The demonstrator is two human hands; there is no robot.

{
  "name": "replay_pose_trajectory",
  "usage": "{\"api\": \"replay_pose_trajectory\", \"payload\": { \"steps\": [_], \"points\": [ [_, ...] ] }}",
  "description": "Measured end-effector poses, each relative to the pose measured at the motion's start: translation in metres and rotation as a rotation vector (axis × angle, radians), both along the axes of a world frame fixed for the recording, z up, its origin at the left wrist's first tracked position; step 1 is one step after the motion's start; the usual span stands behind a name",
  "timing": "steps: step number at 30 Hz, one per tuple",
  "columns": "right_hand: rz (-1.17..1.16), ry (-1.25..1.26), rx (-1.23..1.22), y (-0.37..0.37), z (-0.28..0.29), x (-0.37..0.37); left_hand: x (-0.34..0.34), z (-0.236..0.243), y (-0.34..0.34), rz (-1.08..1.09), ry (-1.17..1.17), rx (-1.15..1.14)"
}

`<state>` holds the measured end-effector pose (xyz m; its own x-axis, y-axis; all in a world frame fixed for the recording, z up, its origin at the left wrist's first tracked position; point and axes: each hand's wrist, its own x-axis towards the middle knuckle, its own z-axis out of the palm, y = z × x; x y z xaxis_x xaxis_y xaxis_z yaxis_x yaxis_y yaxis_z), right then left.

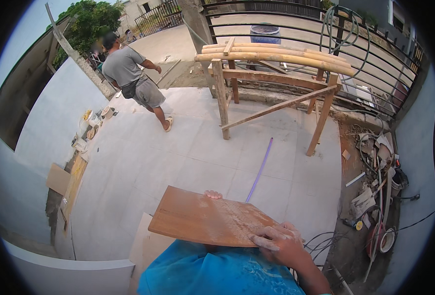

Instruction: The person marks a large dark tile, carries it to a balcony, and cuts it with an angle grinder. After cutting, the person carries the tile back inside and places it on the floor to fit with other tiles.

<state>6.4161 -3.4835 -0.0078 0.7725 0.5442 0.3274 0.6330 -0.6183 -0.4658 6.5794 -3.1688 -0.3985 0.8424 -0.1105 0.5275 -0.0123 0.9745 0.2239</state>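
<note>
A flat, brown, dust-streaked tile is held level in front of my body, just above my blue clothing. My left hand shows only its fingertips, curled over the tile's far edge; the rest is hidden beneath. Dusty fingers of my right hand are closed around the tile's near right corner, with the thumb side on top. Beyond the tile, a thin purple rod or tube lies on the pale tiled floor.
A wooden trestle carrying bamboo poles stands by the metal fence. Another person walks at the far left. Rubble and cables line the right wall. Buckets and a board lie along the left wall.
</note>
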Motion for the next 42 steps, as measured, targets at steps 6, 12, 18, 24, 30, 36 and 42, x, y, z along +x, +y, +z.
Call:
{"api": "replay_pose_trajectory", "payload": {
  "steps": [6, 12, 18, 24, 30, 36, 42],
  "points": [
    [-0.101, 0.071, 0.03, -0.078, 0.0, 0.068, 0.089, -0.004, -0.087, -0.037, 0.006, -0.021],
    [-0.263, 0.027, -0.008, -0.134, -0.007, 0.146, 0.198, -0.031, -0.207, -0.092, -0.045, -0.109],
    [-0.305, 0.07, -0.034, -0.181, 0.003, 0.239, 0.278, -0.04, -0.282, -0.135, -0.074, -0.267],
    [-0.262, 0.111, 0.026, -0.204, -0.007, 0.291, 0.315, -0.042, -0.289, -0.08, -0.055, -0.223],
    [-0.282, 0.164, 0.049, -0.249, -0.016, 0.327, 0.345, -0.05, -0.3, -0.099, -0.058, -0.154],
    [-0.275, 0.186, 0.086, -0.319, -0.035, 0.309, 0.325, -0.055, -0.341, -0.199, 0.014, -0.06],
    [-0.545, 0.22, 0.218, -0.418, -0.066, 0.246, 0.344, -0.028, -0.452, -0.466, 0.009, 0.116]
  ]
}}
